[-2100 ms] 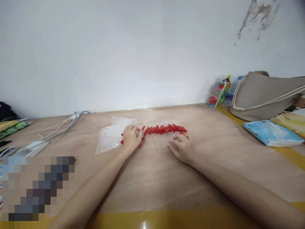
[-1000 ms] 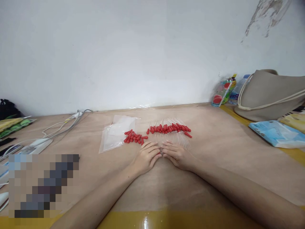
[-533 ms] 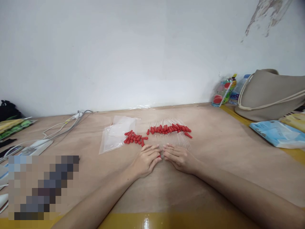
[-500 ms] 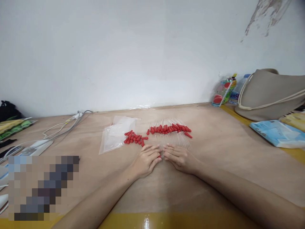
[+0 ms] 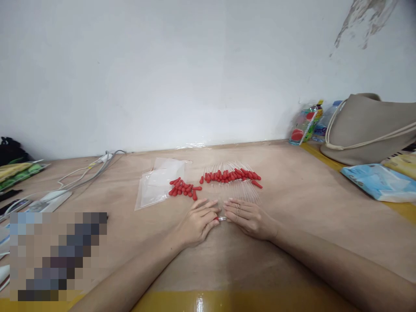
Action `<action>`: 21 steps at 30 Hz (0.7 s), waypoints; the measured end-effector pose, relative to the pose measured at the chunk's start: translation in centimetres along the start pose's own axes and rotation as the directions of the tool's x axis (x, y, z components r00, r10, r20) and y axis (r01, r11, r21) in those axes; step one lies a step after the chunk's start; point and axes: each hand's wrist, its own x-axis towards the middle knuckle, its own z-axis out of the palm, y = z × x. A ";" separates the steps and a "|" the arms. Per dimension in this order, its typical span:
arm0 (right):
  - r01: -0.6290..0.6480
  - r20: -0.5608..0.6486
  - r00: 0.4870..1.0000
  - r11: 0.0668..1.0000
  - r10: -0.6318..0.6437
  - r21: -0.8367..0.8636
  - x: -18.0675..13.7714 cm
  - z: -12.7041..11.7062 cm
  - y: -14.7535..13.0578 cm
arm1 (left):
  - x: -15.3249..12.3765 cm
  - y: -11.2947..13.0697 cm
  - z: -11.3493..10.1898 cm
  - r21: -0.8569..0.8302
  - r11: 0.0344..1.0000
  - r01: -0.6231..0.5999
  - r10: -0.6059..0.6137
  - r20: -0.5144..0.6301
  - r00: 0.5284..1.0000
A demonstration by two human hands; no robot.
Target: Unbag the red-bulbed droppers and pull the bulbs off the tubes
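Observation:
Between its thumb and fingers my left hand [image 5: 199, 221] pinches a red rubber bulb, of which only a bit shows. A clear glass dropper tube [image 5: 222, 218] runs from that bulb into my right hand [image 5: 247, 216], whose fingers close over its other part. Loose red rubber bulbs [image 5: 183, 188] lie in a pile just beyond my left hand. Farther off is a row of droppers with red bulbs fitted [image 5: 227, 175], their clear tubes pointing at the wall. Bare glass tubes [image 5: 242, 190] lie side by side beyond my right hand.
Clear plastic bags [image 5: 151, 186] lie left of the bulb pile. Cables [image 5: 97, 167] and a power strip [image 5: 53, 200] are at the left. On the right stand a drink bottle [image 5: 300, 128], a grey bag [image 5: 367, 130] and a blue tissue pack [image 5: 373, 180].
Both hands have come slightly nearer to me and a little apart, so more of the clear tube shows between them. The bulbs and droppers on the table have not moved.

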 end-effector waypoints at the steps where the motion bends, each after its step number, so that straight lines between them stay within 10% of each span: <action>1: 0.006 -0.001 1.000 1.000 -0.006 0.003 0.0 -0.1 -0.1 | 0.0 0.0 0.0 0.005 1.000 -0.010 0.010 -0.005 1.000; 7: 0.000 -0.037 0.999 0.999 0.001 0.034 -0.4 -0.4 0.3 | -0.8 -0.5 -0.1 -0.017 1.000 -0.024 0.023 -0.043 0.999; 13: -0.325 -0.139 0.940 0.942 0.313 -0.078 -0.5 0.0 1.6 | -1.7 -2.0 -1.0 -0.054 0.977 0.204 -0.210 -0.161 0.964; 21: -0.500 -0.061 0.864 0.840 0.499 -0.209 2.7 0.4 1.1 | -1.3 -6.2 -3.7 -0.075 0.834 0.546 -0.514 -0.463 0.722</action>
